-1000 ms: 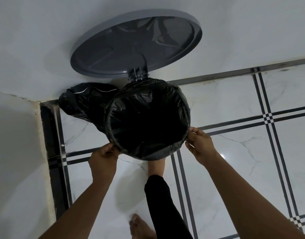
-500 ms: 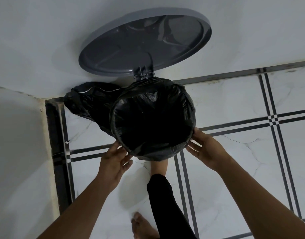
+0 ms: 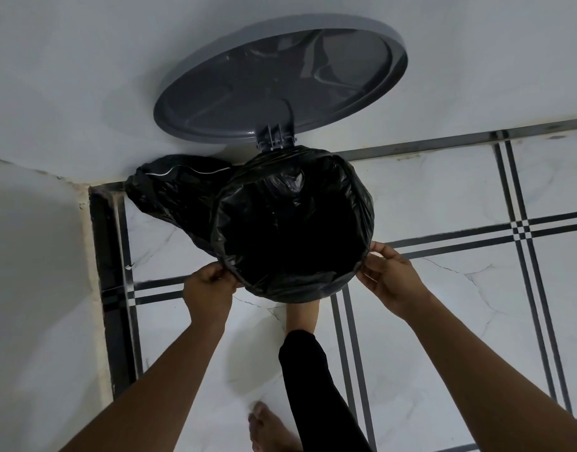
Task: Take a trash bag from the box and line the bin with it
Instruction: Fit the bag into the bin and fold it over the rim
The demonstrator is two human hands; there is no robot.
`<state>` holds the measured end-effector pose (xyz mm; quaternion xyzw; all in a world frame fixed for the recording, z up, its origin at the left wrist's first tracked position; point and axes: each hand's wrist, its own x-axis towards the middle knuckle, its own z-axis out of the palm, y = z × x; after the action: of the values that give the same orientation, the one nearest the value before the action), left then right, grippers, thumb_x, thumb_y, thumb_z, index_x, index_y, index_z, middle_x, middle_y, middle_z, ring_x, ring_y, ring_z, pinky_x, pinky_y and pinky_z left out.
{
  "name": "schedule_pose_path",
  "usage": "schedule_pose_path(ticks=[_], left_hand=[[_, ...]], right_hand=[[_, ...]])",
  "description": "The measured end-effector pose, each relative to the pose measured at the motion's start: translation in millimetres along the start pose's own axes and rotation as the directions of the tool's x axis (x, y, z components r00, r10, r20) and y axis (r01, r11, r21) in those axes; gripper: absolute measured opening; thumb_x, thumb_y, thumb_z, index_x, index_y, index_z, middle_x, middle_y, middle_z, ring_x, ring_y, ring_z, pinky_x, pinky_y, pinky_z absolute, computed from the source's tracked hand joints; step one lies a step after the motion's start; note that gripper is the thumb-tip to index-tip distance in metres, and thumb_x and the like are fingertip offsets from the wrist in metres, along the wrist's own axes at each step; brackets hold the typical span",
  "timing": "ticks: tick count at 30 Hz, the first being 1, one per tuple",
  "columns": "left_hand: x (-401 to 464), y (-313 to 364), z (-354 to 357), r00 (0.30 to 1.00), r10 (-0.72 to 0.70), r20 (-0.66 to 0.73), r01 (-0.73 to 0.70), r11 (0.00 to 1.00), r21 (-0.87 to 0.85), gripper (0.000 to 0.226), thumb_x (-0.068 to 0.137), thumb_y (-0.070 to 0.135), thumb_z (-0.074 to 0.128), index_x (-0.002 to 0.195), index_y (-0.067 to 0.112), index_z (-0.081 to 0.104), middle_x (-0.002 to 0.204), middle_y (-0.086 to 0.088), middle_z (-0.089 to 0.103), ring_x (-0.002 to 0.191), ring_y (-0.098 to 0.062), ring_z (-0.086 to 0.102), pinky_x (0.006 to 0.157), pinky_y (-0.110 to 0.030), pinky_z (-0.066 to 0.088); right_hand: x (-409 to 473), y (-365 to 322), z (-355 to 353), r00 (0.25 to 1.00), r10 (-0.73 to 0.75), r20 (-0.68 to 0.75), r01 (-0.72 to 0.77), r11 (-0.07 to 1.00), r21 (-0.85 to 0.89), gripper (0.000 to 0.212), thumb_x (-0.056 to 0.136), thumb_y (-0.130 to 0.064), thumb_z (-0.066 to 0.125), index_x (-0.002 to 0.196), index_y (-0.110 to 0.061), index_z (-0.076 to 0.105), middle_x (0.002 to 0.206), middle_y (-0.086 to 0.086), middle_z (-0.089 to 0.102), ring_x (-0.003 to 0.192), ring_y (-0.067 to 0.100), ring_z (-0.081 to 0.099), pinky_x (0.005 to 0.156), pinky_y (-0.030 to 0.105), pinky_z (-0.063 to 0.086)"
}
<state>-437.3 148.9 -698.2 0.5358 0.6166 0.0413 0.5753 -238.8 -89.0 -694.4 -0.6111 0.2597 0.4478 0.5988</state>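
Nearly done, we reckon: trash bag (image 3: 293, 230) already sits inside the bin (image 3: 313, 290), edge folded over its rim. Left hand (image 3: 210, 288) and right hand (image 3: 390, 277) pinch the overhang at the bin's near sides. Left: final tuck, drop lid (image 3: 280, 83).

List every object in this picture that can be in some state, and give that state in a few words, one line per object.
Round grey plastic bin lid: open, tipped back toward the wall.
Black plastic trash bag lining the bin: mouth open, edge folded over the rim.
Second black plastic bag: on the floor behind the bin, full and bulging.
Left hand: pinching the liner's edge.
Right hand: pinching the liner's edge.
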Motion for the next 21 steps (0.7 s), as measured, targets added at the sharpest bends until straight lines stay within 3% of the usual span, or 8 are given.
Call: schedule_pose_path(ticks=[2, 5, 7, 8, 10, 13, 17, 21], left_hand=[[0, 8, 4, 0.99, -0.137, 0.002, 0.135, 0.971, -0.199, 0.027, 0.087, -0.004, 0.068, 0.073, 0.015, 0.081, 0.076, -0.013, 0.078, 0.088, -0.042, 0.075, 0.08, -0.042, 0.064], [0, 17, 0, 0.932, -0.336, 0.138, 0.356, 0.776, -0.52, 0.027, 0.092, 0.003, 0.059, 0.073, 0.01, 0.077, 0.084, -0.01, 0.077, 0.1, -0.033, 0.07, 0.081, -0.035, 0.059], [0, 19, -5, 0.907, -0.343, 0.245, 0.421, 0.729, -0.54, 0.022, 0.097, 0.028, 0.065, 0.102, 0.012, 0.079, 0.106, -0.01, 0.077, 0.103, -0.025, 0.068, 0.083, -0.031, 0.057], [0, 17, -7, 0.897, -0.349, 0.27, 0.441, 0.733, -0.519, 0.033, 0.096, 0.042, 0.069, 0.113, 0.015, 0.077, 0.112, -0.007, 0.077, 0.101, -0.021, 0.068, 0.079, -0.029, 0.056], [0, 16, -9, 0.876, -0.407, 0.26, 0.483, 0.735, -0.476, 0.042, 0.087, 0.054, 0.075, 0.112, 0.02, 0.076, 0.108, 0.002, 0.075, 0.094, -0.016, 0.066, 0.071, -0.027, 0.055], [-2, 20, -8, 0.835, -0.484, 0.261, 0.547, 0.683, -0.484, 0.039, 0.082, 0.049, 0.081, 0.107, 0.02, 0.073, 0.1, 0.002, 0.071, 0.091, -0.019, 0.061, 0.073, -0.03, 0.053], [-2, 28, -3, 0.816, -0.5, 0.29, 0.569, 0.608, -0.554, 0.015, 0.094, 0.032, 0.074, 0.102, 0.02, 0.07, 0.1, 0.002, 0.073, 0.092, -0.017, 0.064, 0.08, -0.028, 0.052], [0, 24, -4, 0.806, -0.515, 0.293, 0.584, 0.607, -0.54, 0.004, 0.096, 0.024, 0.07, 0.097, 0.02, 0.068, 0.093, 0.004, 0.073, 0.082, -0.013, 0.06, 0.076, -0.026, 0.047]], right_hand=[[-1, -8, 4, 1.0, -0.019, -0.002, 0.019, 0.999, -0.038, 0.026, 0.096, 0.009, 0.054, 0.102, -0.011, 0.071, 0.104, 0.013, 0.072, 0.097, 0.026, 0.068, 0.089, 0.034, 0.059], [-1, -23, 7, 0.999, -0.017, -0.052, 0.017, 1.0, 0.017, 0.021, 0.095, 0.0, 0.055, 0.101, -0.005, 0.075, 0.107, 0.012, 0.076, 0.099, 0.027, 0.07, 0.094, 0.038, 0.057], [-2, -36, 9, 1.0, -0.028, -0.011, 0.028, 0.999, 0.041, 0.023, 0.098, -0.008, 0.055, 0.107, -0.003, 0.075, 0.111, 0.011, 0.076, 0.101, 0.026, 0.071, 0.094, 0.039, 0.057], [-2, -42, 11, 0.999, -0.033, 0.017, 0.032, 0.999, 0.022, 0.023, 0.1, -0.012, 0.056, 0.111, -0.002, 0.075, 0.114, 0.009, 0.076, 0.103, 0.024, 0.072, 0.094, 0.038, 0.057], [2, -50, 13, 1.0, -0.026, 0.011, 0.026, 1.0, 0.012, 0.025, 0.101, -0.013, 0.059, 0.118, -0.001, 0.073, 0.119, 0.01, 0.076, 0.106, 0.021, 0.073, 0.097, 0.035, 0.057], [9, -54, 15, 1.0, -0.004, -0.028, 0.005, 1.0, 0.014, 0.024, 0.1, -0.008, 0.058, 0.116, 0.003, 0.072, 0.121, 0.015, 0.075, 0.104, 0.024, 0.072, 0.101, 0.038, 0.056], [10, -54, 15, 0.998, -0.018, -0.054, 0.02, 0.999, 0.032, 0.012, 0.101, -0.003, 0.057, 0.108, -0.008, 0.064, 0.1, 0.012, 0.075, 0.084, 0.021, 0.074, 0.086, 0.036, 0.061], [10, -53, 13, 0.999, -0.015, -0.04, 0.014, 1.0, -0.026, 0.019, 0.1, -0.002, 0.056, 0.115, 0.002, 0.068, 0.114, 0.019, 0.075, 0.099, 0.028, 0.073, 0.095, 0.039, 0.06]])
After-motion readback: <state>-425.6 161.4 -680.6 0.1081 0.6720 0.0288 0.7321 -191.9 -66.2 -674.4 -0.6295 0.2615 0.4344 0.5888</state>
